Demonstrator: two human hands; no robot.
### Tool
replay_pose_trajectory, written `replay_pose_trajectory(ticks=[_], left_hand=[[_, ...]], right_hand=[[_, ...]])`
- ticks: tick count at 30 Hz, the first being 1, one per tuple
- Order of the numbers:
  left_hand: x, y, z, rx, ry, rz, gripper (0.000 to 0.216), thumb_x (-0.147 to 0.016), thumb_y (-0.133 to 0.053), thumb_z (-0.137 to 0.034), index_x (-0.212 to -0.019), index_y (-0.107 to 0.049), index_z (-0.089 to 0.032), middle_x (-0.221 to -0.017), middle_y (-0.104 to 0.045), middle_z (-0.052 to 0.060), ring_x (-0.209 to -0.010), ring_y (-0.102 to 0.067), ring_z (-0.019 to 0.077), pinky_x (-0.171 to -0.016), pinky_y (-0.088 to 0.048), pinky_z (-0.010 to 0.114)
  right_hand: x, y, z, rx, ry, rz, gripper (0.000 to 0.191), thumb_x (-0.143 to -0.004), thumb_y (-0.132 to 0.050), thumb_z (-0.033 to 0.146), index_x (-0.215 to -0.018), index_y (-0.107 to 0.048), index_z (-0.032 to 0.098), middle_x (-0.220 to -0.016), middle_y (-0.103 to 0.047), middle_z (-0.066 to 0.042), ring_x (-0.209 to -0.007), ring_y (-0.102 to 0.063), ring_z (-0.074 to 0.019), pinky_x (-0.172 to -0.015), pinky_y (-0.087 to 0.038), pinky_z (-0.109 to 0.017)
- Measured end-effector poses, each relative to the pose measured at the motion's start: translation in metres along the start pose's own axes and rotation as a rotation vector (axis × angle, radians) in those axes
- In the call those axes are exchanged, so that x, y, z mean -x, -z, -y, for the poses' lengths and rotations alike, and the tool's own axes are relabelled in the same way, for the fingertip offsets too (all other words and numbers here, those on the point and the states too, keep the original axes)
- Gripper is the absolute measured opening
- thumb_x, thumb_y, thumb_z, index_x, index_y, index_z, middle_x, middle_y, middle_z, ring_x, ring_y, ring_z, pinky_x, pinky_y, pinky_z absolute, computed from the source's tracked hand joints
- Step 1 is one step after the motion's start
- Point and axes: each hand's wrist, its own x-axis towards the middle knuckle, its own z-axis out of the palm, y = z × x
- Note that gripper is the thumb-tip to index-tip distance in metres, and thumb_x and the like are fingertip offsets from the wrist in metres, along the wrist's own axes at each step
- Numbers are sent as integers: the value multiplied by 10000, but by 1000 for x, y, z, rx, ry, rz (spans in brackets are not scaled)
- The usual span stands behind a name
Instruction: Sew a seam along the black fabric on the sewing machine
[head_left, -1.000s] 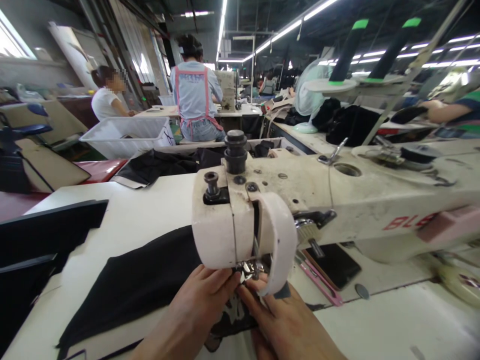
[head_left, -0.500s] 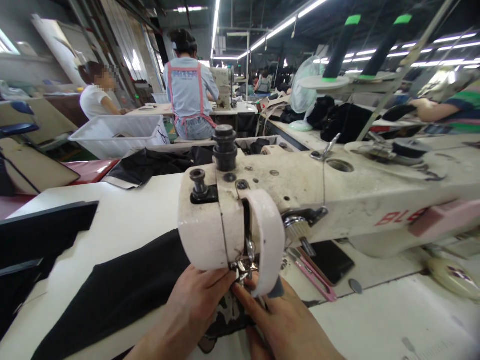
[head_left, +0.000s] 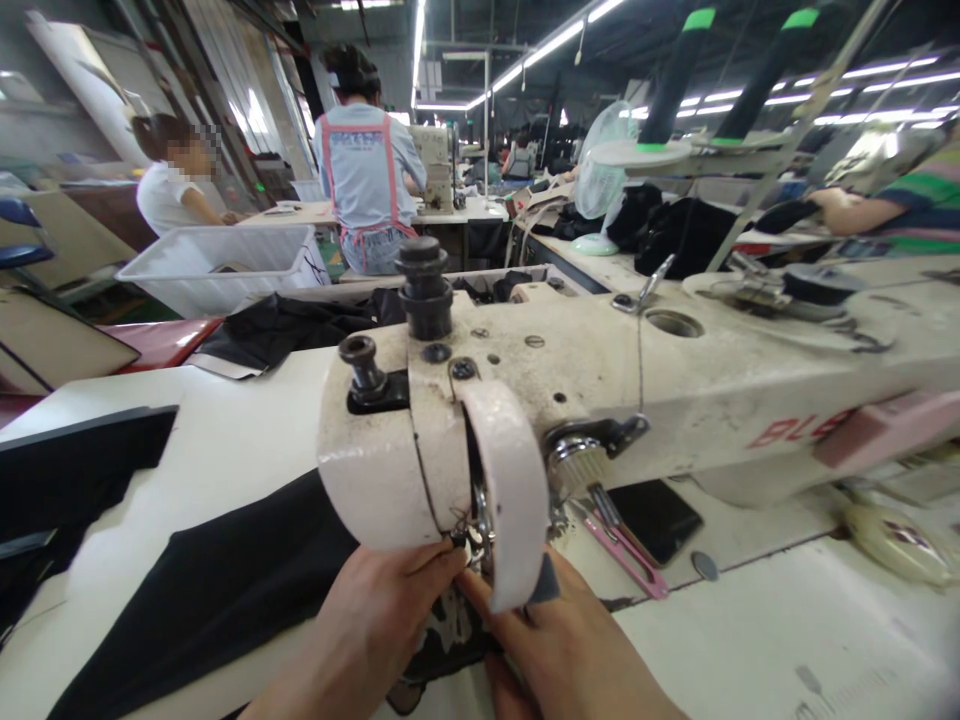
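Observation:
A worn cream sewing machine fills the middle of the view, its head nearest me. Black fabric lies on the white table and runs under the machine head. My left hand and my right hand meet just under the head, fingertips pressed together on the fabric at the needle and presser foot. The needle area is mostly hidden by the head and my fingers.
Pink thread snips and a dark phone lie right of the head. More black fabric sits at the left. Behind are a white bin, two people at other tables, a fan, and another person's arm.
The view has drifted so the machine head sits further left and closer. My fingertips stay pinched at the needle, shifting left with it. The fabric keeps its place.

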Motion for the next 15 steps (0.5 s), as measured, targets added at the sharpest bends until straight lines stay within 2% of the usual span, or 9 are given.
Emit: replay_pose_trajectory(ticks=[4, 6, 8, 11, 15], left_hand=[[1, -3, -2, 22, -5, -92, 372, -993, -344, -270, -899, -700, -217, -811, -705, 17, -703, -666, 127, -663, -550, 177], [1, -3, -2, 39, -28, -147, 390, -995, -332, -279, -890, -703, -217, -772, -699, 13, -656, -658, 120, -660, -550, 165], [1, -2, -2, 55, -49, -174, 373, -995, -339, -264, -904, -696, -211, -785, -701, 12, -674, -660, 118, -728, -553, 178], [-1, 1, -2, 81, -63, -150, 345, -992, -343, -223, -913, -677, -190, -830, -702, 28, -767, -668, 129, -818, -547, 211], [2, 0, 1, 119, -75, -46, 314, -978, -350, -211, -991, -663, -193, -868, -708, 42, -827, -680, 162, -812, -569, 252]], right_hand=[[1, 0, 0, -19, -2, -13, 499, -661, -576, 105, -1158, -618, 118, -1162, -656, -182, -1111, -588, -329, -970, -496, -466], [1, -2, -1, -15, 13, -35, 454, -679, -570, 118, -1129, -632, 113, -1140, -663, -184, -1090, -598, -327, -956, -506, -464], [2, -4, -2, 3, 35, -62, 394, -732, -568, 152, -1118, -636, 109, -1125, -667, -187, -1070, -609, -325, -944, -517, -459], [1, -6, -2, 30, 45, -78, 341, -787, -561, 178, -1114, -637, 119, -1107, -673, -175, -1049, -618, -316, -930, -531, -444], [0, -4, -3, 24, 35, -51, 372, -778, -559, 169, -1139, -629, 109, -1106, -671, -172, -1078, -603, -324, -945, -521, -461]])
